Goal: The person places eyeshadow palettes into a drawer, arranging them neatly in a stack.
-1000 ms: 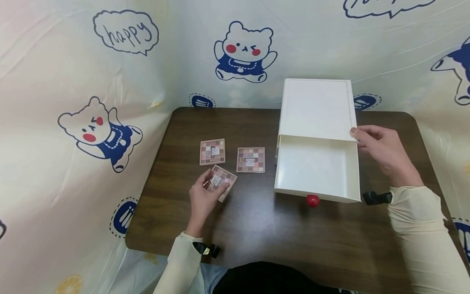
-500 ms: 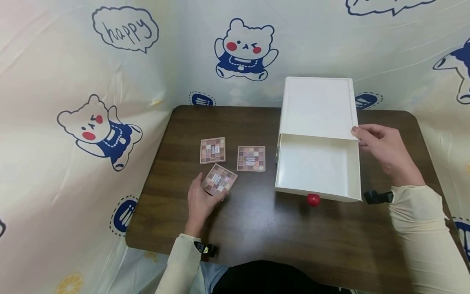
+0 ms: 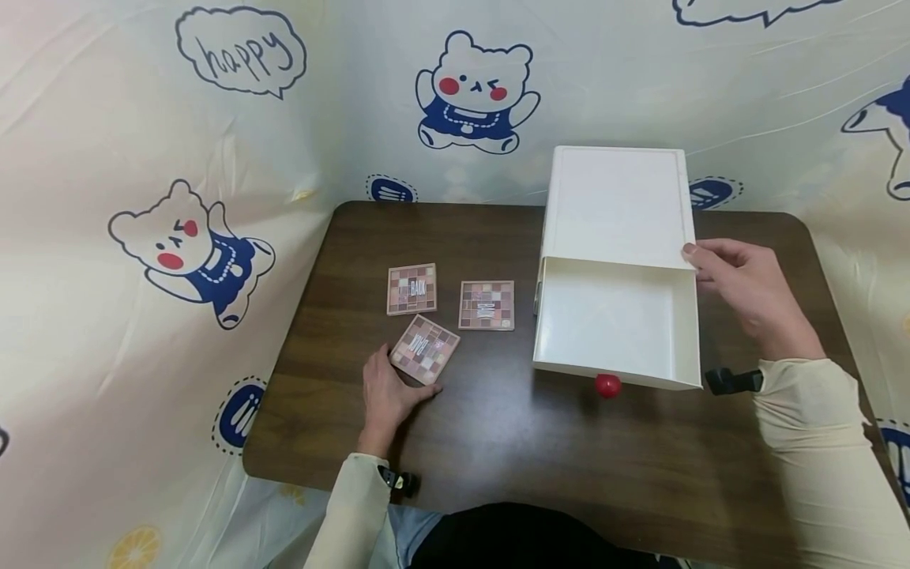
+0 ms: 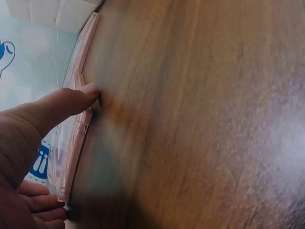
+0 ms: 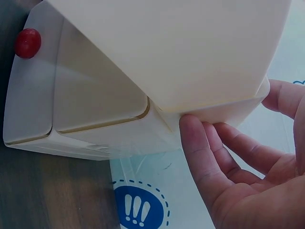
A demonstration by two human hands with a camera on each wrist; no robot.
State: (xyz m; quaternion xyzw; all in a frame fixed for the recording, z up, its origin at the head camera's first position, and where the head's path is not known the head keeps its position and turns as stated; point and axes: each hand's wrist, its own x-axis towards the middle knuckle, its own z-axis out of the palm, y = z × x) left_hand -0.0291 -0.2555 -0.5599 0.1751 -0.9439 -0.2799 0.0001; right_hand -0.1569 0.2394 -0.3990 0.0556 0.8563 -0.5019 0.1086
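My left hand [image 3: 387, 395] is spread at the near left side of an eyeshadow palette [image 3: 425, 350], lying tilted on the table. Its fingers touch the left corner and the thumb lies near the lower edge; the left wrist view shows the palette's pink rim [image 4: 78, 143] between them. Two more eyeshadow palettes lie flat, one [image 3: 398, 302] behind and another [image 3: 486, 318] to the right. My right hand [image 3: 750, 288] holds the right side of a white drawer box [image 3: 618, 201], thumb at its front top edge. Its drawer [image 3: 604, 324] is pulled out, with nothing inside.
A round red knob [image 3: 607, 386] sticks out from the drawer front. The brown wooden table [image 3: 498, 442] has rounded corners. Behind and beside it hangs a pale printed sheet [image 3: 341, 79]. A black wrist camera [image 3: 732, 382] is strapped on the right sleeve.
My left hand has loosened from the eyeshadow palette, its thumb sliding down off it and its fingers drawing back from its face. The palette now lies down. My right hand keeps its place.
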